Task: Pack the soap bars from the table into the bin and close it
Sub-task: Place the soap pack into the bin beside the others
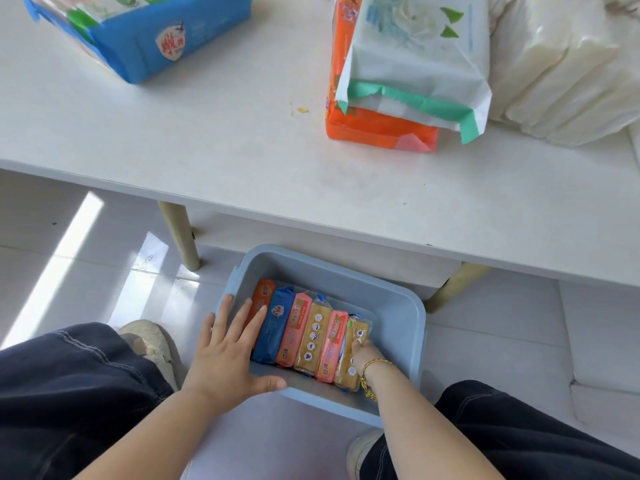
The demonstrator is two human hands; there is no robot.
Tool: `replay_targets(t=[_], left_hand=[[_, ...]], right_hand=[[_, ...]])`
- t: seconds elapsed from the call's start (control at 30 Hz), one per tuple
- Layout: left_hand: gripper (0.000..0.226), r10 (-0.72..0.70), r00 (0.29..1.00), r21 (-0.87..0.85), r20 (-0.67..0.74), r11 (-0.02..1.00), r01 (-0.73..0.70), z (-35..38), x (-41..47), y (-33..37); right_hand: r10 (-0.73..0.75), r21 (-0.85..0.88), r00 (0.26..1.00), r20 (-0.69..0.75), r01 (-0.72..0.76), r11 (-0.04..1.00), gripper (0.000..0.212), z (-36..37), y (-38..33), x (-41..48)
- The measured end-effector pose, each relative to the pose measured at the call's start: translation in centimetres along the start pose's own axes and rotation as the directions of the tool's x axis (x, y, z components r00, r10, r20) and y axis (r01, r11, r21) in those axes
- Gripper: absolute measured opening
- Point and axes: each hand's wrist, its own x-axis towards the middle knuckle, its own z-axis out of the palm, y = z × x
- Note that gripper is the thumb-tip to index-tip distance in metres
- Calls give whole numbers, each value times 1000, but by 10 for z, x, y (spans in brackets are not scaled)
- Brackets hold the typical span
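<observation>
- Soap bars (311, 337), six in their wrappers, stand on edge in one row inside the blue bin (408, 306), packed side by side from its left wall toward the right.
- The bin sits on the pale floor (86, 254), between the person's knees and just in front of the white table (207, 150).
- The left hand (225, 351) lies flat with fingers spread and straight, across the bin's left rim and onto the orange bar (261, 296) and blue bar (277, 323). Its thumb rests along the near rim.
- The right hand (365, 353), a gold bracelet (375, 367) on its wrist, reaches into the bin with its fingers curled on the end bar (358, 332), the yellow one at the right of the row.
- On the table lie a blue pack (166, 36), an orange pack (374, 128) with a white pack (415, 57) on top, and a white bundle (561, 71) at the right.
</observation>
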Motion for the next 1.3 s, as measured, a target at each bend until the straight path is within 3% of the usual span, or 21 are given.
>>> replay_targets(t=[0.23, 0.4, 0.5, 0.6, 0.77, 0.87, 0.97, 1.0, 1.07, 1.13, 1.2, 1.3], left_hand=[[114, -15, 1000, 0, -15, 1000, 15, 2, 1, -1], [98, -46, 999, -72, 12, 996, 47, -11, -8, 7], [69, -109, 994, -292, -9, 951, 102, -42, -16, 15], [45, -198, 962, -532, -188, 844, 70, -86, -36, 21], [22, -207, 762, -538, -614, 815, -213, -150, -86, 23], [15, -136, 605, -411, -784, 844, -343, -190, -113, 17], [16, -72, 430, -236, -900, 909, -343, -222, -117, 2], [23, -73, 433, -218, -898, 930, -295, -228, -113, -5], [41, -142, 543, -283, -828, 941, -186, -234, -102, -20], [52, -212, 645, -355, -735, 929, -99, -232, -91, -34], [56, -256, 707, -386, -660, 922, -27, -227, -82, -41], [59, -223, 762, -276, -609, 959, 60, -221, -75, -44]], right_hand=[[-26, -14, 996, -85, 25, 1000, 34, -15, -12, -24], [-151, -290, 981, -120, 111, 951, 27, -47, -24, -69], [-252, -232, 961, -112, 221, 947, 23, -53, -31, -97], [-385, -169, 920, -71, 370, 914, 27, -57, -44, -143], [-601, -215, 798, 51, 596, 773, 31, -59, -67, -231], [-759, -234, 649, 60, 748, 621, 30, -59, -88, -275], [-898, -254, 440, -29, 865, 432, 26, -60, -116, -302], [-930, -308, 360, -69, 879, 363, 26, -61, -128, -308], [-966, -479, 209, -150, 839, 256, 31, -64, -154, -315], [-987, -698, 99, -124, 699, 158, 44, -69, -182, -317], [-997, -853, 80, 4, 521, 38, 59, -72, -207, -311], [-972, -943, 162, 169, 312, -112, 74, -70, -237, -299]])
